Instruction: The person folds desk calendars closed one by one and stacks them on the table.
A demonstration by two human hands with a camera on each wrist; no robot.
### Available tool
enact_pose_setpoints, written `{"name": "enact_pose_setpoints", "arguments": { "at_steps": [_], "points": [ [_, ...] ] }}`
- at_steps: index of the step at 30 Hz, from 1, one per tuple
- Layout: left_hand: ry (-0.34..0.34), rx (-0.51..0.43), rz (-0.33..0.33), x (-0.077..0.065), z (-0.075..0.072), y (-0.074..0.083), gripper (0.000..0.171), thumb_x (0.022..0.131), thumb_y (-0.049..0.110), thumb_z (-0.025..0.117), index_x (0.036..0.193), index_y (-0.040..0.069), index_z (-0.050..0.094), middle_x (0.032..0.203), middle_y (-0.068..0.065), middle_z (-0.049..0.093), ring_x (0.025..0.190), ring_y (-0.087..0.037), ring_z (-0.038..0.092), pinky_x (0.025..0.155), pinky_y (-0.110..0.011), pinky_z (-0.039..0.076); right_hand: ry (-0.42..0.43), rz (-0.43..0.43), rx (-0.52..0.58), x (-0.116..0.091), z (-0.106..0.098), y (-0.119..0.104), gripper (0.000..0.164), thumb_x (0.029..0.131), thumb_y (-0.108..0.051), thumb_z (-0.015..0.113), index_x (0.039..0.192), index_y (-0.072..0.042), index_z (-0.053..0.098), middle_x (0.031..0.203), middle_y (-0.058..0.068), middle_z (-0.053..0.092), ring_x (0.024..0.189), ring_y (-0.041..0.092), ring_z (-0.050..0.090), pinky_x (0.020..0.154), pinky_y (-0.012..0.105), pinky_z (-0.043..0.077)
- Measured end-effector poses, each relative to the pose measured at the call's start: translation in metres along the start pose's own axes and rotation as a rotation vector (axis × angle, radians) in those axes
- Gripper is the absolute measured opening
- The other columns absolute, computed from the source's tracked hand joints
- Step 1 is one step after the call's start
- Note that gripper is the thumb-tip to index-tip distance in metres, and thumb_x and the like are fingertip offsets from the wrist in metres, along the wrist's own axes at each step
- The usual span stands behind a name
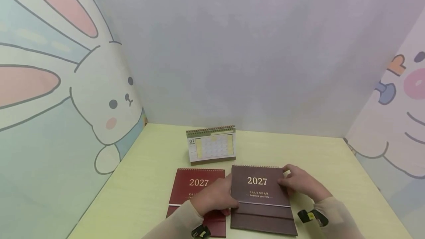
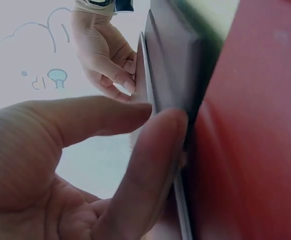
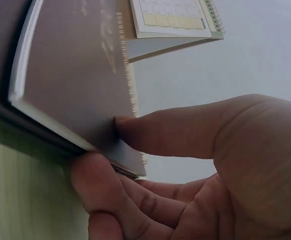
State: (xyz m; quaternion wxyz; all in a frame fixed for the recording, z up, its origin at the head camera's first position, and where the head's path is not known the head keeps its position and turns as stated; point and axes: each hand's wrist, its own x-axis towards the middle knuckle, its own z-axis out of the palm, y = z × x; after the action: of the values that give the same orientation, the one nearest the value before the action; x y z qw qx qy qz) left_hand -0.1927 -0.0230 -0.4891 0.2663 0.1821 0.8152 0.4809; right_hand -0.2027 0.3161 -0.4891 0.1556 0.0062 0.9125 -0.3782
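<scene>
A brown desk calendar (image 1: 257,187) marked 2027 in gold lies cover up, with a spiral binding along its far edge. My left hand (image 1: 216,196) holds its left side, the thumb at the edge, and reaches across a red 2027 calendar (image 1: 199,178). In the left wrist view, the left thumb and a finger (image 2: 153,165) meet at the brown calendar's edge. My right hand (image 1: 303,182) pinches the upper right edge. The right wrist view has the right thumb (image 3: 170,132) on the cover and the other fingers at and under the edge.
Behind the two flat calendars, a white and green desk calendar (image 1: 212,146) stands propped like a tent, open at a 07 page. The pale yellow tabletop (image 1: 308,150) meets a plain back wall (image 1: 239,54). Cartoon-printed panels flank both sides.
</scene>
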Motion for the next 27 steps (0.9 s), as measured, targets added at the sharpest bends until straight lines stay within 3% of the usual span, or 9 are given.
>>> {"name": "enact_pose_setpoints", "arguments": {
  "at_steps": [4, 9, 12, 16, 19, 22, 24, 27],
  "points": [
    [0.021, 0.036, 0.004, -0.001, -0.001, 0.003, 0.076, 0.087, -0.007, 0.087, 0.154, 0.011, 0.056, 0.094, -0.010, 0.074, 0.049, -0.021, 0.070, 0.046, -0.040, 0.063, 0.015, -0.001, -0.046, 0.000, 0.001, 0.001, 0.060, 0.110, -0.020, 0.079, 0.149, 0.018, 0.055, 0.093, 0.013, 0.077, 0.073, 0.022, 0.074, 0.073, 0.039, 0.057],
    [0.033, 0.075, -0.005, -0.004, -0.001, 0.007, 0.067, 0.089, -0.003, 0.086, 0.149, 0.011, 0.059, 0.093, -0.009, 0.073, 0.047, -0.020, 0.068, 0.045, -0.037, 0.061, 0.037, -0.001, -0.075, -0.002, 0.001, 0.000, 0.057, 0.109, -0.019, 0.082, 0.146, 0.017, 0.059, 0.091, 0.012, 0.076, 0.072, 0.021, 0.077, 0.074, 0.039, 0.058],
    [0.060, 0.130, -0.019, -0.004, -0.002, 0.011, 0.059, 0.096, 0.006, 0.085, 0.151, 0.010, 0.061, 0.096, -0.010, 0.076, 0.050, -0.026, 0.073, 0.047, -0.041, 0.063, 0.048, 0.007, -0.079, -0.004, -0.001, -0.003, 0.060, 0.109, -0.022, 0.082, 0.148, 0.016, 0.057, 0.091, 0.012, 0.075, 0.072, 0.021, 0.076, 0.073, 0.040, 0.059],
    [0.146, 0.324, 0.005, -0.001, -0.005, 0.017, 0.058, 0.107, 0.030, 0.083, 0.159, 0.009, 0.067, 0.117, -0.015, 0.085, 0.083, -0.026, 0.084, 0.076, -0.046, 0.072, 0.079, -0.016, -0.106, -0.005, -0.006, -0.008, 0.062, 0.112, -0.030, 0.079, 0.153, 0.012, 0.057, 0.091, 0.010, 0.073, 0.073, 0.021, 0.073, 0.070, 0.040, 0.057],
    [0.179, 0.464, 0.109, 0.000, -0.006, 0.020, 0.056, 0.112, 0.040, 0.080, 0.161, 0.014, 0.071, 0.131, -0.008, 0.084, 0.109, -0.017, 0.079, 0.099, -0.040, 0.069, 0.123, -0.087, -0.141, -0.007, -0.009, -0.015, 0.056, 0.115, -0.032, 0.077, 0.153, 0.006, 0.062, 0.094, 0.007, 0.076, 0.076, 0.018, 0.070, 0.070, 0.038, 0.056],
    [0.145, 0.539, 0.240, -0.001, -0.005, 0.020, 0.055, 0.117, 0.043, 0.074, 0.166, 0.019, 0.067, 0.144, -0.003, 0.078, 0.130, -0.017, 0.075, 0.114, -0.042, 0.066, 0.164, -0.212, -0.172, -0.010, -0.005, -0.026, 0.045, 0.115, -0.028, 0.079, 0.149, 0.001, 0.070, 0.098, 0.003, 0.080, 0.085, 0.016, 0.072, 0.075, 0.040, 0.060],
    [0.118, 0.598, 0.303, -0.001, -0.005, 0.020, 0.060, 0.120, 0.047, 0.068, 0.173, 0.021, 0.060, 0.168, -0.001, 0.065, 0.155, -0.016, 0.063, 0.131, -0.044, 0.058, 0.198, -0.304, -0.199, -0.014, 0.001, -0.034, 0.039, 0.114, -0.026, 0.080, 0.144, -0.003, 0.074, 0.104, 0.000, 0.083, 0.094, 0.018, 0.077, 0.082, 0.043, 0.064],
    [0.078, 0.646, 0.338, 0.001, -0.002, 0.020, 0.069, 0.122, 0.052, 0.061, 0.182, 0.020, 0.047, 0.186, -0.002, 0.049, 0.175, -0.022, 0.046, 0.141, -0.049, 0.049, 0.249, -0.424, -0.249, -0.019, 0.012, -0.044, 0.035, 0.114, -0.024, 0.081, 0.142, -0.005, 0.078, 0.122, 0.003, 0.087, 0.114, 0.028, 0.082, 0.098, 0.056, 0.069]
  ]
}}
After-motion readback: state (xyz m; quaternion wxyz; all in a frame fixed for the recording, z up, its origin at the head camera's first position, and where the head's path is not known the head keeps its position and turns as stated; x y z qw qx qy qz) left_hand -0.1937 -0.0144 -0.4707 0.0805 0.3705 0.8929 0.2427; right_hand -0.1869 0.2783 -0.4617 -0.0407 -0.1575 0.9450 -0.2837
